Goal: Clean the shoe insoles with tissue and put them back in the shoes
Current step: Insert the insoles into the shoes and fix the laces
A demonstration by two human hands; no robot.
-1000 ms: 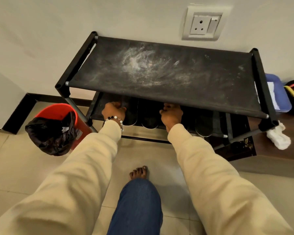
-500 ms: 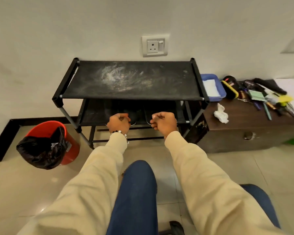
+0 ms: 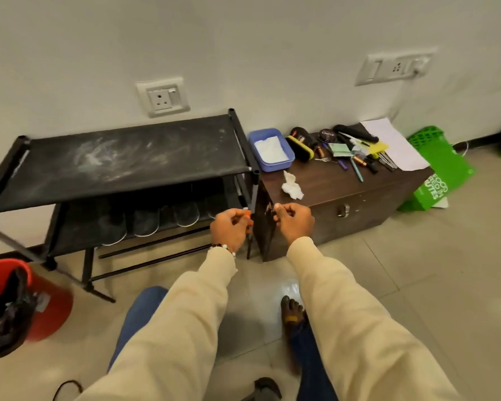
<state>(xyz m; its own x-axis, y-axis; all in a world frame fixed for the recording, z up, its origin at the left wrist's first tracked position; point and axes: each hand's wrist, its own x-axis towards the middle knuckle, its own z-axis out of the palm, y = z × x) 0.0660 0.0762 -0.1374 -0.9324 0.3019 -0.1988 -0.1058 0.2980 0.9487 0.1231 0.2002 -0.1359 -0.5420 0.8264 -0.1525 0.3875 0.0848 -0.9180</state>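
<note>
Shoes [image 3: 145, 224] back on rack [image 3: 122, 166]; crumpled tissue [image 3: 292, 186] on surface; left hand [image 3: 229, 230], right hand [image 3: 294, 221] curled, seemingly empty; near done.

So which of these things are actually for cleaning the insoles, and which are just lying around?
For the job:
shoes on the rack's lower shelf
crumpled tissue
blue tray of tissues
red bin, probably for used tissue

Lying about:
pens
polish tin
white paper
green bag
</note>
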